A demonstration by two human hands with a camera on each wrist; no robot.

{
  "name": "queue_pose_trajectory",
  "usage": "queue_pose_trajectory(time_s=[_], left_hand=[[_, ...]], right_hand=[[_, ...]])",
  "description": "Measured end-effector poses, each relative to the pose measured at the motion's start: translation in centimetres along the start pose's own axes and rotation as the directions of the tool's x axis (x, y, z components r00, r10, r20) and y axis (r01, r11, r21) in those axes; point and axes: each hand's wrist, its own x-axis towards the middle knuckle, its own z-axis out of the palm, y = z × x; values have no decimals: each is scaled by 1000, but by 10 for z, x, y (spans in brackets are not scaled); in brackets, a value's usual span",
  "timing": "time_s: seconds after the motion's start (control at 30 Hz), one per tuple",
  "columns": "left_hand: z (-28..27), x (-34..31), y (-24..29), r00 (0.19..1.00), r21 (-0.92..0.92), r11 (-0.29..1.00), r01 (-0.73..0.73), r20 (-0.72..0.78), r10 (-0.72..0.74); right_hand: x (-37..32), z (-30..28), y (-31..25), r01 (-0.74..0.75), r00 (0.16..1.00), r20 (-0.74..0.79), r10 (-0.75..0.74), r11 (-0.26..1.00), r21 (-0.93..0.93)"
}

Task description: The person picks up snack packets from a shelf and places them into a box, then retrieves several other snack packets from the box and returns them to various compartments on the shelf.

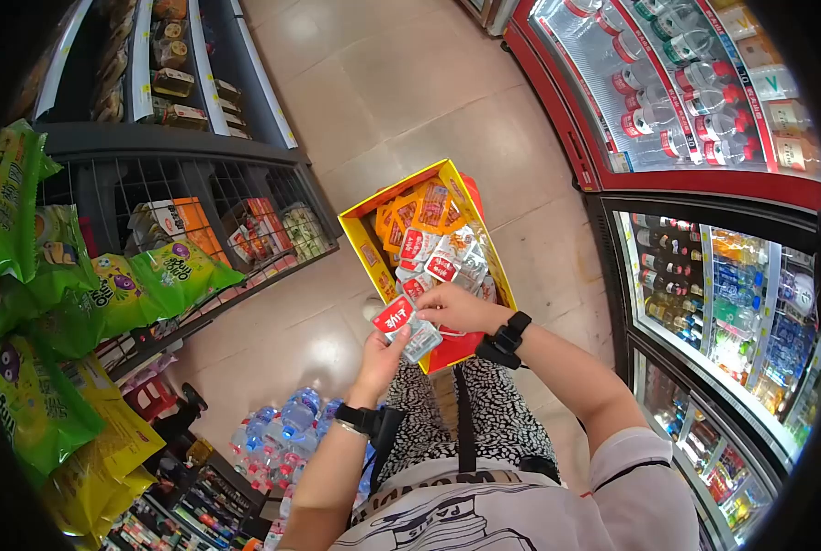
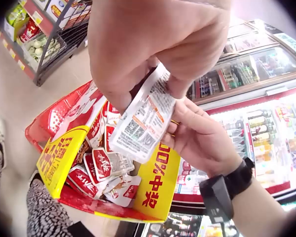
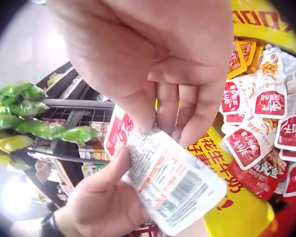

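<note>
In the head view my left hand [image 1: 373, 365] holds small snack packets between thumb and fingers. One shows a red and white front [image 1: 396, 315]; another turns its silvery printed back [image 1: 419, 342] upward. My right hand [image 1: 461, 309] pinches the packets' upper edge from the other side. The right wrist view shows the back of a packet [image 3: 175, 182] with a barcode, my left thumb pressing its edge. Below both hands is a yellow and red cardboard box [image 1: 355, 236], holding several red and white packets [image 1: 442, 266] and orange packets [image 1: 433, 207].
On the left, a dark wire-fronted shelf [image 1: 89, 142] carries goods, with green snack bags [image 1: 185, 266] hanging near it. Drink coolers with red frames [image 1: 603, 179] line the right side. Bottled drinks [image 1: 295, 418] stand on the tiled floor [image 1: 364, 101] by the person's legs.
</note>
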Motion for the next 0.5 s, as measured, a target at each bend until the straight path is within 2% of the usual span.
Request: queue_pose_trajectory(time_s=[0.03,0.07,0.1,0.17,0.2,0.23,0.3,0.33,0.37,0.43,0.5], left_hand=[[-2,-1,-3,998,-7,1000,-23,-57,23],[-4,-2,-6,992,-12,999,-48,-114,46],[-8,-3,-8,992,-10,999,-47,-117,45],[-19,-5,-11,972,-46,996,-73,-229,61],[-23,-7,-13,965,-50,995,-86,-254,70],[-27,-9,-14,964,-49,995,-84,-256,68],[-34,-13,-17,950,-47,996,-80,-307,62],[-35,-15,-18,949,-46,996,-81,-310,62],[-37,-17,-19,946,-54,995,-88,-317,66],[-36,-20,-16,944,-64,993,-95,-324,70],[-35,-22,-13,950,-104,991,-89,-309,53]], right_hand=[[6,2,6,-13,998,55,12,1000,21],[12,1,12,-128,990,77,120,986,107],[18,1,15,-126,990,79,118,986,110],[30,0,21,-99,961,-274,28,964,-249],[36,1,32,-92,961,-275,-14,924,-370],[41,5,44,-92,962,-273,-13,925,-368],[48,15,59,-74,975,-217,-49,849,-523],[48,18,62,-60,990,-139,-33,787,-613],[48,19,65,-58,990,-138,-35,788,-613],[46,19,68,-17,991,-102,-86,678,-735],[42,11,59,-21,997,-64,-46,628,-778]])
